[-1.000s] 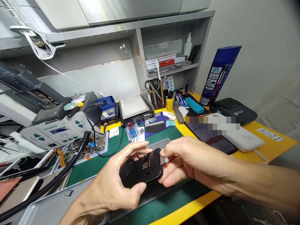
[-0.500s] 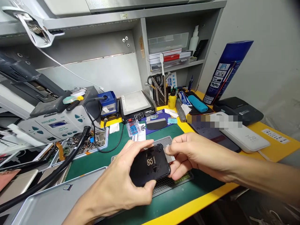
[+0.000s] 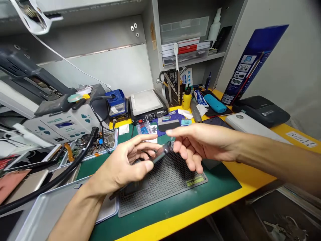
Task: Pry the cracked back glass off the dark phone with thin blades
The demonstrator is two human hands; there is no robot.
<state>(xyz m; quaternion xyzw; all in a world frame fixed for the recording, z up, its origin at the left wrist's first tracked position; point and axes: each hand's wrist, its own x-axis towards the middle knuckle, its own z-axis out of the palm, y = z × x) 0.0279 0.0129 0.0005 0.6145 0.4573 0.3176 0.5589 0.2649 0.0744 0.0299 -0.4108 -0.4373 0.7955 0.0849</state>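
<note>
My left hand [image 3: 130,160] grips a black phone [image 3: 160,153] between thumb and fingers. The phone is tilted nearly edge-on, its right end raised, and much of it is hidden by the hand. My right hand [image 3: 193,145] is just past that end, fingers loosely spread and apart. A small pale glint shows by its foremost fingertip; I cannot tell whether it is a separate piece. Beneath both hands lies a grey perforated mat [image 3: 163,189] on a green work mat [image 3: 175,212]. A dark flat shape [image 3: 136,187] below my left hand is partly hidden.
To the left are a soldering station [image 3: 62,125], a black hose [image 3: 60,177], a parts tray [image 3: 116,137] and a grey tray [image 3: 47,214]. Behind stand a heating plate [image 3: 146,103], a tool holder [image 3: 173,92] and a yellow bottle [image 3: 186,98]. A white power bank [image 3: 253,127] lies at right.
The phone has turned from back-facing to nearly edge-on in my left hand. My right hand has let go of its end and opened; the thin pale strip it pinched no longer shows clearly.
</note>
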